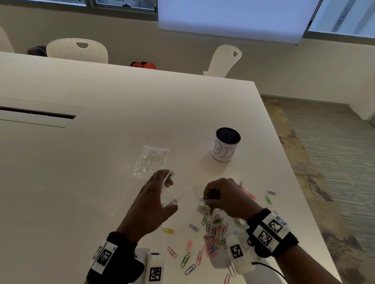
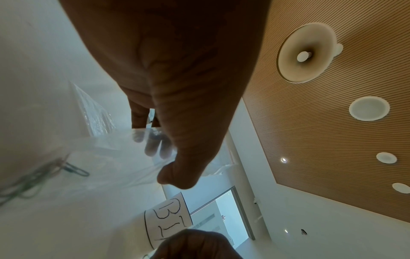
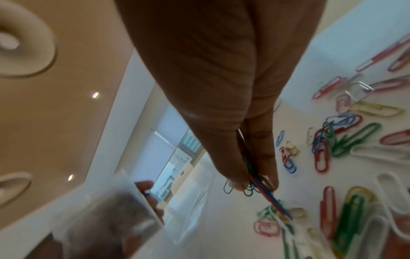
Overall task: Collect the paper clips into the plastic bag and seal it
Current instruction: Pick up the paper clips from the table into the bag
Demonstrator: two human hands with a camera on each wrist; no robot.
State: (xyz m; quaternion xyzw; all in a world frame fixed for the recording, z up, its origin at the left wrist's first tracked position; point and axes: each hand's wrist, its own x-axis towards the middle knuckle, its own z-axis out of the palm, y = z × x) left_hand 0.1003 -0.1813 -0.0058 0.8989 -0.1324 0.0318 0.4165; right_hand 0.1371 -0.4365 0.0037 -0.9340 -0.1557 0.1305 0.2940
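Note:
My left hand [image 1: 165,185] holds a small clear plastic bag [image 1: 176,192] just above the white table, pinching its top edge between thumb and fingers [image 2: 155,147]; the bag's mouth faces right. My right hand [image 1: 209,200] is just right of it, and its thumb and fingers pinch a bunch of coloured paper clips [image 3: 255,182] above the pile. Many more coloured paper clips [image 1: 210,232] lie scattered on the table [image 1: 93,180] under and around the right hand. Blurred clips [image 2: 33,178] show through the bag's film in the left wrist view; I cannot tell if they are inside it.
A second clear bag [image 1: 150,161] lies flat just beyond the left hand. A dark cup labelled BIN [image 1: 225,147] stands behind the right hand. The table's right edge [image 1: 289,169] runs close to the clips. White chairs stand at the far side.

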